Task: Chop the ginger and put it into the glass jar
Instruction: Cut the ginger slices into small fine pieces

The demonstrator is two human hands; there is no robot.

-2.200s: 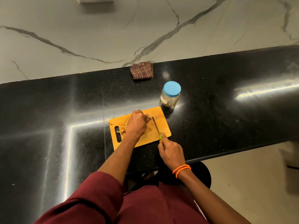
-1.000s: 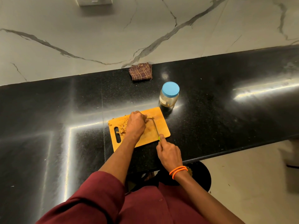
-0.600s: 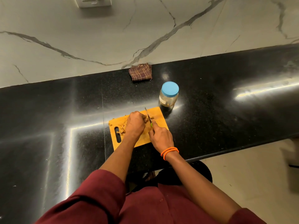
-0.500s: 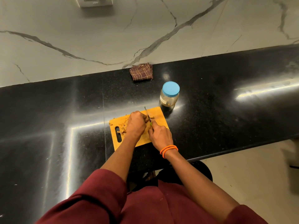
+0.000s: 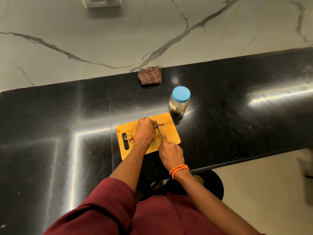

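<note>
Head view is showing me the left hand (image 5: 144, 131) curling over the ginger (image 5: 160, 123) on the cutting board (image 5: 171, 133) to keep it steady, while the right hand (image 5: 171, 150) is gripping the knife (image 5: 159, 129) to slice, and the glass jar (image 5: 179, 101) is waiting closed on the table (image 5: 237, 116) just behind.

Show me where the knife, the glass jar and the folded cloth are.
knife (image 5: 158, 129), head view, middle of the blade.
glass jar (image 5: 179, 106), head view, its clear side wall.
folded cloth (image 5: 149, 77), head view, centre of the checked fabric.
</note>
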